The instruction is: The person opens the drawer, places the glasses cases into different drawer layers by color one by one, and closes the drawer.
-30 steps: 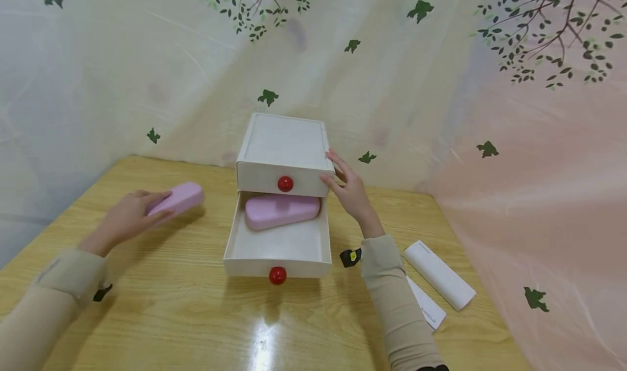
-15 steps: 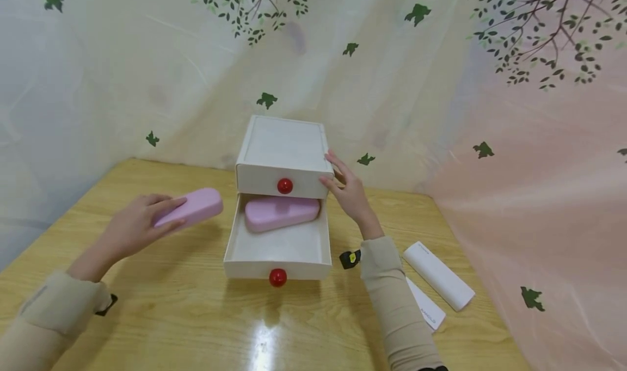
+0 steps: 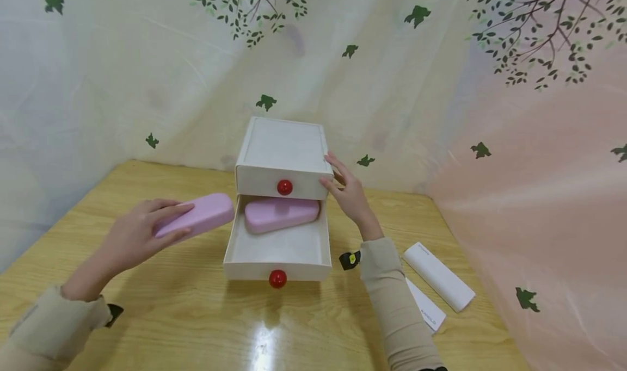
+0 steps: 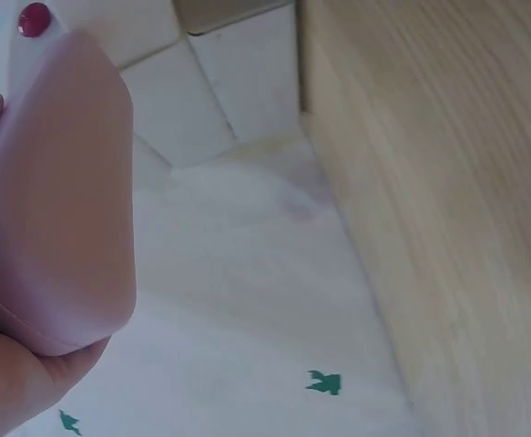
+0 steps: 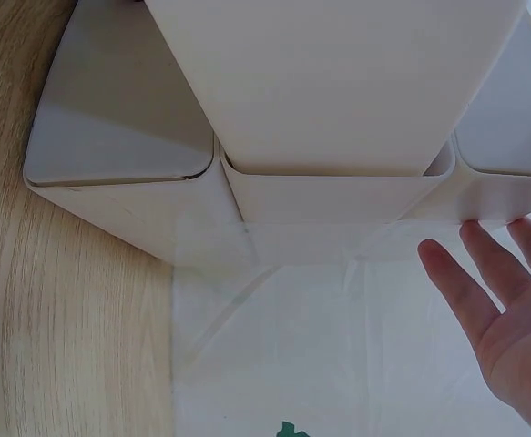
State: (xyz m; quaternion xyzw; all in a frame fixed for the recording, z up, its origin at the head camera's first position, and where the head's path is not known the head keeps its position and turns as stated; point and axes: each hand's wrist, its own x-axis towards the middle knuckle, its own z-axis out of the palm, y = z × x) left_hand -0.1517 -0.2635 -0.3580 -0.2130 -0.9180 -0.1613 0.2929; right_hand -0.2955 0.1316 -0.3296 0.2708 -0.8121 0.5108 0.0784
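My left hand (image 3: 137, 232) grips a pink glasses case (image 3: 211, 210) by one end, thumb on one side and fingers on the other. The case's far end overlaps the left edge of a pulled-out white drawer (image 3: 279, 249) in the head view. A second pink glasses case (image 3: 281, 214) lies slantwise at the back of that drawer. Above it, the upper drawer with a red knob (image 3: 284, 187) is pushed in. My right hand (image 3: 350, 197) rests at the right front corner of the white drawer unit (image 3: 286, 142). In the right wrist view, its fingers (image 5: 452, 282) are extended along the unit's side.
Two white boxes (image 3: 438, 276) lie on the wooden table (image 3: 186, 316) to the right, one partly hidden by my right sleeve. A leaf-patterned cloth (image 3: 196, 88) hangs behind the table. The pulled-out drawer's red knob (image 3: 277, 278) juts toward me.
My left hand has moved right with the glasses case, bringing it up to the drawer's left side. The right hand and the drawer unit have stayed where they were.
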